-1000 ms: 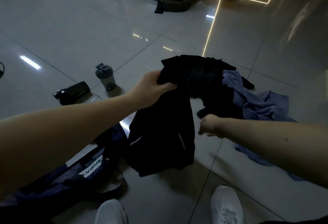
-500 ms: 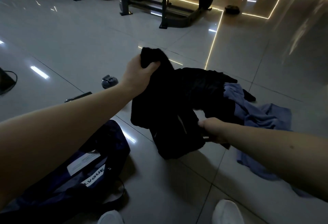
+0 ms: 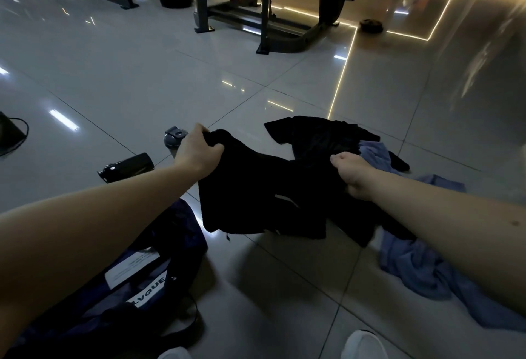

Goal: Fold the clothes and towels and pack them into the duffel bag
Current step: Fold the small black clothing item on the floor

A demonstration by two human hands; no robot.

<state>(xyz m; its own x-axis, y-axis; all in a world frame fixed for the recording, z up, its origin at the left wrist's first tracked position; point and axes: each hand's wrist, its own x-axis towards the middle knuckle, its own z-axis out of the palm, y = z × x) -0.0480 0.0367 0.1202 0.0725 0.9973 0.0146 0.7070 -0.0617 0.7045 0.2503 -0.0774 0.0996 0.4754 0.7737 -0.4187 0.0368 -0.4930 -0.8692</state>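
both hands, left hand (image 3: 199,152) and right hand (image 3: 351,173), have stretched the black garment (image 3: 256,187) wider.

My garment (image 3: 250,187) is plain black, the towel (image 3: 412,267) dusty blue, the duffel bag (image 3: 182,230) navy with a white label, my shoes (image 3: 361,344) white.
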